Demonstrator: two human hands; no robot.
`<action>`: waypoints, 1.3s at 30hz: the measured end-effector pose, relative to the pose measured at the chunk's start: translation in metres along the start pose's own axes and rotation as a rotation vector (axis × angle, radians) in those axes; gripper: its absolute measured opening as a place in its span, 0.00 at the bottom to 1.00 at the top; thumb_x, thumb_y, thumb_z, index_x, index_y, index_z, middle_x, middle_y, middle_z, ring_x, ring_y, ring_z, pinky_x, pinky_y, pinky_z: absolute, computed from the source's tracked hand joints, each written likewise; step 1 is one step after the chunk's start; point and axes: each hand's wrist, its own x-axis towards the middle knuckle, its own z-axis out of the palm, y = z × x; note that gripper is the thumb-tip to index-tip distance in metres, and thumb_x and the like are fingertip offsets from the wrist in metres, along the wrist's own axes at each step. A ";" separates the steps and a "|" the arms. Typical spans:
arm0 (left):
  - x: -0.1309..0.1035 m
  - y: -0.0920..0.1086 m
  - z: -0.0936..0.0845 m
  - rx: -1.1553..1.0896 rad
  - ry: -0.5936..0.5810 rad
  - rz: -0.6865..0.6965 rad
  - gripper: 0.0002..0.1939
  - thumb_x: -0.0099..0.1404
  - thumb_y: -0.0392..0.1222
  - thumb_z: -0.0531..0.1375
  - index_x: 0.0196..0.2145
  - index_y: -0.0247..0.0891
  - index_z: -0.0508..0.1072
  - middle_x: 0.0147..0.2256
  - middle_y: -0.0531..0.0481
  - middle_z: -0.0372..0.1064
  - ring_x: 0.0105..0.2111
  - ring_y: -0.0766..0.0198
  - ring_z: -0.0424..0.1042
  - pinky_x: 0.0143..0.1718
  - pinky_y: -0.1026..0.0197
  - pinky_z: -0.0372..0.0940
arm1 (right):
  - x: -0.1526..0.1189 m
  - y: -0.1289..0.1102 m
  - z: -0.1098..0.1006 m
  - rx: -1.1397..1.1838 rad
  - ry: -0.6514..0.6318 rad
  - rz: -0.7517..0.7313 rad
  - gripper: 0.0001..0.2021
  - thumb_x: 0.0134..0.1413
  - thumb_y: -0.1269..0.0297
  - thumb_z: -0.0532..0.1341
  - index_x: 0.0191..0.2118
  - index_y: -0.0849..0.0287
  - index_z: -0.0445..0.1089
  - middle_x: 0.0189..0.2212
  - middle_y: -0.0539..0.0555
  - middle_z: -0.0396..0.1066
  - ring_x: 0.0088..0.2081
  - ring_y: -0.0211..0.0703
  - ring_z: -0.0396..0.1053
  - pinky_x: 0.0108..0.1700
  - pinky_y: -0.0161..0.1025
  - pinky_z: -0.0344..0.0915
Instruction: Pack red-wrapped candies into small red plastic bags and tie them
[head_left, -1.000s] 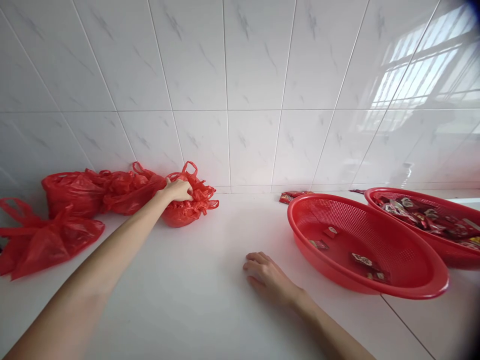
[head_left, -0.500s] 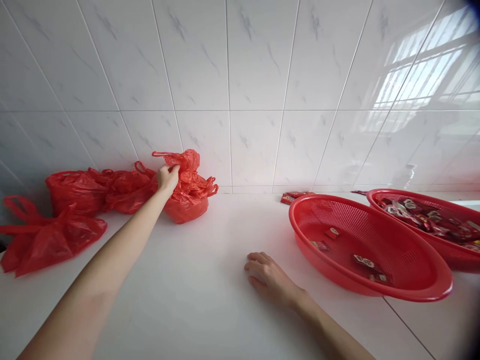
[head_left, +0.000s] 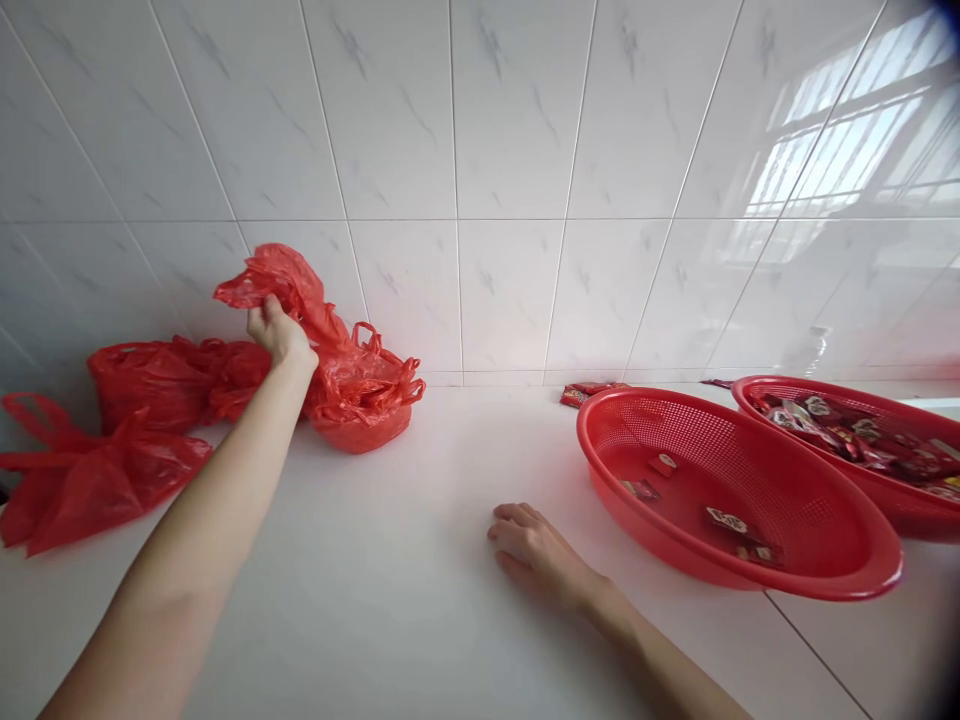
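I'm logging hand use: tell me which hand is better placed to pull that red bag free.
Left. The left hand already grips the red bag; the right hand rests flat on the counter.

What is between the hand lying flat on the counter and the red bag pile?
Nothing: in the head view, only bare white counter separates the right hand from the red plastic bags.

Both arms are bare from forearm to fingertips; no sleeves, gloves, rings, bracelets or watch are visible. The left hand (head_left: 276,332) and right hand (head_left: 541,558) each show slender fingers (head_left: 514,516) with short, unpainted nails where visible.
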 end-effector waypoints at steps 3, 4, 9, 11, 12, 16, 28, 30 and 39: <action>-0.029 0.022 0.003 -0.173 -0.071 -0.110 0.15 0.76 0.42 0.39 0.47 0.35 0.61 0.49 0.46 0.68 0.46 0.69 0.66 0.45 0.65 0.65 | 0.001 -0.001 -0.004 0.073 0.015 0.025 0.15 0.57 0.72 0.58 0.50 0.57 0.69 0.53 0.61 0.67 0.53 0.53 0.67 0.52 0.51 0.67; -0.047 0.025 0.005 -0.210 -0.149 -0.144 0.14 0.74 0.44 0.44 0.45 0.35 0.64 0.47 0.46 0.70 0.43 0.67 0.69 0.42 0.63 0.67 | 0.001 -0.001 -0.006 0.129 0.045 0.045 0.16 0.60 0.69 0.58 0.54 0.56 0.67 0.54 0.61 0.67 0.54 0.52 0.67 0.53 0.52 0.67; -0.168 0.021 0.010 -0.303 -0.629 -0.356 0.14 0.55 0.52 0.66 0.30 0.38 0.74 0.30 0.47 0.75 0.33 0.56 0.74 0.32 0.57 0.69 | 0.003 -0.006 -0.019 0.582 0.312 0.173 0.25 0.64 0.55 0.58 0.63 0.50 0.54 0.58 0.60 0.62 0.51 0.47 0.70 0.54 0.50 0.69; -0.206 0.020 0.012 -0.387 -0.817 -0.503 0.14 0.54 0.54 0.67 0.30 0.41 0.75 0.30 0.48 0.75 0.33 0.55 0.75 0.32 0.57 0.69 | 0.004 -0.008 -0.024 0.750 0.379 0.206 0.28 0.63 0.53 0.59 0.65 0.48 0.50 0.60 0.61 0.60 0.50 0.46 0.71 0.55 0.51 0.69; -0.219 0.021 0.013 -0.435 -0.857 -0.564 0.14 0.54 0.54 0.67 0.30 0.42 0.75 0.30 0.48 0.75 0.33 0.56 0.75 0.31 0.57 0.69 | 0.004 -0.010 -0.026 0.812 0.400 0.215 0.30 0.62 0.53 0.60 0.65 0.48 0.49 0.61 0.61 0.60 0.50 0.47 0.71 0.55 0.51 0.69; -0.246 0.031 0.016 -0.534 -0.947 -0.664 0.13 0.57 0.54 0.66 0.31 0.42 0.76 0.30 0.49 0.74 0.30 0.59 0.73 0.30 0.60 0.66 | 0.003 -0.013 -0.032 0.931 0.429 0.194 0.33 0.61 0.52 0.61 0.67 0.45 0.47 0.63 0.60 0.57 0.55 0.49 0.68 0.59 0.54 0.65; -0.290 0.054 0.024 -0.493 -1.173 -0.483 0.12 0.55 0.53 0.68 0.26 0.44 0.74 0.28 0.49 0.71 0.29 0.58 0.72 0.31 0.56 0.64 | 0.000 -0.009 -0.030 1.034 0.329 0.138 0.32 0.55 0.40 0.61 0.60 0.51 0.63 0.56 0.60 0.68 0.57 0.55 0.66 0.58 0.54 0.64; -0.291 0.056 0.024 -0.537 -1.249 -0.517 0.11 0.54 0.51 0.70 0.29 0.44 0.74 0.31 0.50 0.73 0.32 0.58 0.73 0.35 0.56 0.66 | 0.001 -0.011 -0.030 1.107 0.346 0.190 0.27 0.60 0.41 0.56 0.57 0.53 0.66 0.50 0.59 0.72 0.52 0.54 0.70 0.55 0.53 0.66; -0.243 0.050 0.011 -0.518 -1.255 -0.629 0.24 0.48 0.38 0.70 0.44 0.48 0.73 0.41 0.49 0.75 0.34 0.59 0.75 0.35 0.58 0.69 | 0.015 -0.001 -0.028 1.458 0.445 0.224 0.25 0.66 0.44 0.46 0.61 0.47 0.63 0.61 0.54 0.65 0.60 0.55 0.64 0.55 0.55 0.66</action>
